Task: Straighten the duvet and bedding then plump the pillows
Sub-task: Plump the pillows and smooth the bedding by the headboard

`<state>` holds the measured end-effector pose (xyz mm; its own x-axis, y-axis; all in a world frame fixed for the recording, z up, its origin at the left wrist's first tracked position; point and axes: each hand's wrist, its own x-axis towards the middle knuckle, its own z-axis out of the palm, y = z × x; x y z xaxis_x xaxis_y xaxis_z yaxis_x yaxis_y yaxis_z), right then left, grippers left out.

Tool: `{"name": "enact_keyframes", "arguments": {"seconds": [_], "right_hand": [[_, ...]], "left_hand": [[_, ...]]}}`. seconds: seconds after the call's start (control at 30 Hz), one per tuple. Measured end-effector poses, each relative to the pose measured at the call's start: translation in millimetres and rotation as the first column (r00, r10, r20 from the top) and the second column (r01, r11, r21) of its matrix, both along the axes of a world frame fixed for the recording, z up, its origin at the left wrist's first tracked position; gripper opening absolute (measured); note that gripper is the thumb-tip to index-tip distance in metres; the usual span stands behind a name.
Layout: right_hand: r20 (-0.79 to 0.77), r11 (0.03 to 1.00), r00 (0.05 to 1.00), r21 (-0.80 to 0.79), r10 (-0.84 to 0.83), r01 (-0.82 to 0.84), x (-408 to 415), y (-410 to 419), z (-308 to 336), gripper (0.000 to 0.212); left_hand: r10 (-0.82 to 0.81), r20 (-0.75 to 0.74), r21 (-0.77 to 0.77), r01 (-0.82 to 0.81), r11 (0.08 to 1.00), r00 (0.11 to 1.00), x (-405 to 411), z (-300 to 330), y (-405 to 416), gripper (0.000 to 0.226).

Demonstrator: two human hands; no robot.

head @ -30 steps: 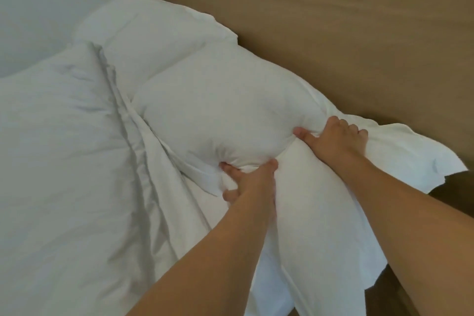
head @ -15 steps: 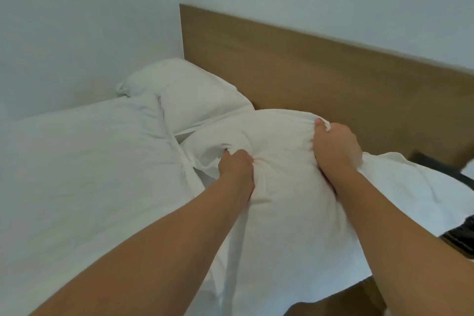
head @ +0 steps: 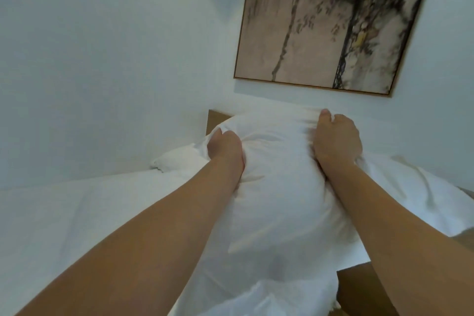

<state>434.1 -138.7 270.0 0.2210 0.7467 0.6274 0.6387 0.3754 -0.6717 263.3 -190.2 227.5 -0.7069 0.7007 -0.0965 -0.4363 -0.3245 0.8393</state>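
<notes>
- A plump white pillow (head: 279,187) is held up in front of the person, between both bare forearms, its top edge level with the top of the wooden headboard (head: 215,119).
- Its case is smooth across the middle, bunched into creases where each hand digs in, and a loose flap of fabric trails off to the right and below.
- The left hand (head: 225,147) grips the pillow's upper left side, fingers curled shut into the cloth with the thumb on top.
- The right hand (head: 337,138) clamps the upper right side, fingers (head: 345,123) folded over the top edge and pressed into the filling.
- A second pillow (head: 177,160) lies on the bed behind the left hand, against the headboard and near the room's corner.
- The white duvet (head: 77,213) covers the bed on the left, mostly flat with soft wrinkles.
- The walls are plain pale white; a framed picture (head: 331,20) of dark, tree-like strokes on a beige ground hangs above the headboard.
- A brown wooden surface (head: 359,287) shows at the lower right, under the pillow's hanging edge.
</notes>
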Motion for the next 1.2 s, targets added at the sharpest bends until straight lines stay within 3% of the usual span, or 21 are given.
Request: {"name": "enact_keyframes", "arguments": {"seconds": [0.3, 0.47, 0.63, 0.7, 0.77, 0.83, 0.9, 0.93, 1.0, 1.07, 1.2], "right_hand": [[-0.059, 0.964, 0.974, 0.167, 0.218, -0.205, -156, -140, 20, 0.048], [-0.114, 0.923, 0.918, 0.107, 0.381, -0.37, -278, -201, -6, 0.046], [-0.079, 0.871, 0.868, 0.023, 0.491, -0.491, -415, -259, -66, 0.042], [-0.051, 0.838, 0.838, -0.025, 0.544, -0.546, -475, -286, -104, 0.045], [0.009, 0.801, 0.806, -0.117, 0.592, -0.587, -529, -310, -151, 0.044], [0.082, 0.737, 0.743, -0.238, 0.664, -0.632, -574, -327, -208, 0.042], [0.258, 0.649, 0.603, -0.426, 0.755, -0.63, -615, -332, -279, 0.04], [0.305, 0.596, 0.523, -0.547, 0.796, -0.588, -634, -332, -319, 0.039], [0.216, 0.438, 0.432, -0.732, 0.876, -0.522, -664, -336, -393, 0.055], [0.171, 0.394, 0.409, -0.729, 0.896, -0.559, -689, -343, -453, 0.077], [0.241, 0.559, 0.522, -0.546, 0.818, -0.624, -726, -331, -523, 0.082]], "left_hand": [[0.349, -0.168, 0.094, -0.337, 0.937, 0.922, -159, 7, -141, 0.052], [0.52, -0.229, 0.088, -0.514, 0.853, 0.823, -274, -14, -229, 0.027], [0.664, -0.365, 0.035, -0.703, 0.71, 0.652, -398, -68, -315, 0.031], [0.686, -0.472, -0.054, -0.795, 0.604, 0.554, -455, -104, -352, 0.048], [0.638, -0.613, -0.124, -0.854, 0.505, 0.466, -510, -143, -386, 0.054], [0.455, -0.789, -0.243, -0.889, 0.387, 0.414, -561, -188, -415, 0.045], [0.069, -0.847, -0.507, -0.839, 0.197, 0.528, -602, -235, -437, 0.043], [-0.112, -0.778, -0.627, -0.773, 0.096, 0.618, -618, -260, -443, 0.051], [-0.326, -0.634, -0.745, -0.668, 0.011, 0.702, -642, -316, -443, 0.068], [-0.38, -0.68, -0.69, -0.723, 0.042, 0.627, -658, -374, -432, 0.072], [-0.312, -0.881, -0.388, -0.92, 0.047, 0.356, -675, -436, -390, 0.07]]}}
